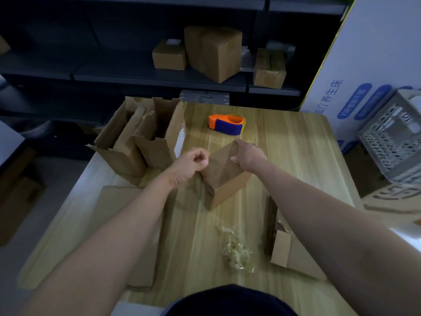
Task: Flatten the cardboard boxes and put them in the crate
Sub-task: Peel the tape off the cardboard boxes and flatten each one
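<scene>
Cardboard box [224, 176], small and not yet flattened, stands on the bench [284, 156] directly under my right hand [249, 156]. That hand grasps it from above, fingers draped over the far top edge and thumb on the near face. My left hand [193, 163] sits just left of the right one, at the upper left edge of the box. Its fingers are curled tight into the palm, and I cannot tell whether they pinch a bit of tape or nothing at all.

Beyond the left hand and a little further left, two opened boxes [159, 137] stand upright with flaps raised, touching each other. Beyond the right hand an orange and blue tape dispenser [226, 124] lies apart from the small box. Nearer me than the left hand, a flat cardboard sheet [120, 206] lies under my left forearm. Nearer than the right hand, more flattened cardboard [293, 254] lies under my right forearm by the edge of the bench. Between the forearms I see a crumpled wad of clear tape [237, 249].

Well to the right of the right hand, off the bench, sits the grey perforated crate [391, 137], with a large white carton [364, 65] printed in blue behind it. Far beyond both hands, a dark shelf [159, 76] carries closed brown boxes.
</scene>
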A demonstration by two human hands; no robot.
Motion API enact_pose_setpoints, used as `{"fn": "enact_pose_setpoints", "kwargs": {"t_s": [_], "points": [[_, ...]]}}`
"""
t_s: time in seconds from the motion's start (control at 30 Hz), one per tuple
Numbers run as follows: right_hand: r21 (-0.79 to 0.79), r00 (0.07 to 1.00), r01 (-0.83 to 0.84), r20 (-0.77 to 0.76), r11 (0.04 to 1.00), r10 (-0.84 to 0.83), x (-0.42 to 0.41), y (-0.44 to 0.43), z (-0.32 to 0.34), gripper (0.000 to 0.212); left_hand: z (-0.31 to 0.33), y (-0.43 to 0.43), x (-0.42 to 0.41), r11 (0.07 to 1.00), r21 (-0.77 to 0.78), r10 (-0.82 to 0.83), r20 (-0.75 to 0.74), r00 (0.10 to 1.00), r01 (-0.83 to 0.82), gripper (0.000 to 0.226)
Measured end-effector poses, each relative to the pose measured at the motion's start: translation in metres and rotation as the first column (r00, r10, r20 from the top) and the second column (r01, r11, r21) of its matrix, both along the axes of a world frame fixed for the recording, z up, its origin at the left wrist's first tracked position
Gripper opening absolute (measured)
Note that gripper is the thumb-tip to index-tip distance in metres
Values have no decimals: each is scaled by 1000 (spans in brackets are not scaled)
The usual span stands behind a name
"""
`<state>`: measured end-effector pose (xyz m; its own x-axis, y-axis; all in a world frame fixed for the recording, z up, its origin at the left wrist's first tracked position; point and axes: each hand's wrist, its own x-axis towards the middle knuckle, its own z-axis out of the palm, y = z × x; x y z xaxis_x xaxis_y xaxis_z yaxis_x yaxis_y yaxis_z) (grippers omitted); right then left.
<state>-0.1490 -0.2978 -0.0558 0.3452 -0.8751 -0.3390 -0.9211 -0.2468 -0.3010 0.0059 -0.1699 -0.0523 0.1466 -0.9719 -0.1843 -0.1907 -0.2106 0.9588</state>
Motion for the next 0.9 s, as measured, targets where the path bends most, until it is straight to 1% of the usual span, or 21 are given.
{"fn": "enact_pose_setpoints", "kwargs": {"t_s": [0.07, 0.1, 0.17, 0.2, 0.23, 0.33, 0.4, 0.47, 0.5, 0.53, 0.57, 0.6, 0.63, 0.67, 0.7, 0.73, 0.8, 0.87, 0.9], "points": [[0, 1000, -5, 12, 1000, 5, 4, 1, 1, 72, -7, 9, 9, 993, -31, 105, -213, 971, -114, 26], [6, 1000, 0, 25, 1000, 0, 6, 2, 2, 71, -11, 12, 11, 979, -23, 187, -304, 934, -203, 28], [7, 999, -5, 43, 1000, 5, 8, 2, 2, 68, -18, 13, 10, 919, 53, 373, -439, 817, -391, 31], [-1, 999, -10, 47, 1000, 10, 8, 3, 1, 67, -20, 11, 9, 882, 99, 451, -463, 763, -461, 33], [-8, 999, -8, 54, 1000, 9, 8, 3, 1, 67, -22, 8, 9, 851, 136, 509, -450, 734, -507, 35], [-8, 999, -16, 51, 1000, 16, 6, 3, 0, 68, -30, 8, 17, 781, 195, 624, -287, 727, -594, 46], [6, 999, -8, 41, 1000, 8, 5, 5, -1, 65, -35, 14, 20, 796, 221, 606, -265, 750, -564, 41], [-33, 999, -6, 49, 999, 8, 5, 11, 3, 62, -37, 17, 17, 832, 215, 554, -268, 788, -512, 32], [-73, 998, -49, 46, 996, 52, 6, 16, 8, 64, -37, 18, 14, 840, 206, 543, -283, 791, -503, 30], [-97, 990, -133, 32, 986, 136, 9, 19, 13, 68, -36, 17, 12, 842, 196, 539, -307, 784, -502, 30], [-92, 966, -256, -2, 962, 257, 13, 23, 18, 74, -35, 17, 10, 840, 189, 542, -333, 772, -508, 31], [-51, 921, -390, -47, 919, 388, 17, 27, 21, 82, -33, 15, 10, 834, 186, 550, -347, 760, -519, 33], [27, 868, -489, -87, 872, 489, 22, 31, 23, 91, -31, 13, 9, 826, 180, 562, -337, 755, -534, 35], [109, 829, -535, -123, 838, 546, 25, 35, 23, 102, -28, 11, 8, 818, 171, 574, -314, 756, -550, 36], [155, 809, -545, -161, 824, 565, 27, 38, 23, 114, -25, 9, 6, 813, 160, 581, -299, 757, -560, 37], [152, 800, -545, -199, 824, 566, 28, 39, 21, 125, -21, 6, 3, 812, 151, 580, -304, 755, -564, 37], [68, 793, -563, -238, 824, 561, 28, 40, 20, 136, -11, 3, -3, 830, 130, 550, -356, 756, -543, 36], [-39, 809, -570, -197, 821, 553, 25, 37, 24, 136, 1, -2, -7, 850, 98, 506, -425, 750, -518, 35], [-85, 822, -563, -156, 822, 547, 22, 35, 27, 133, 6, -4, -9, 850, 91, 496, -471, 730, -519, 34]]}}
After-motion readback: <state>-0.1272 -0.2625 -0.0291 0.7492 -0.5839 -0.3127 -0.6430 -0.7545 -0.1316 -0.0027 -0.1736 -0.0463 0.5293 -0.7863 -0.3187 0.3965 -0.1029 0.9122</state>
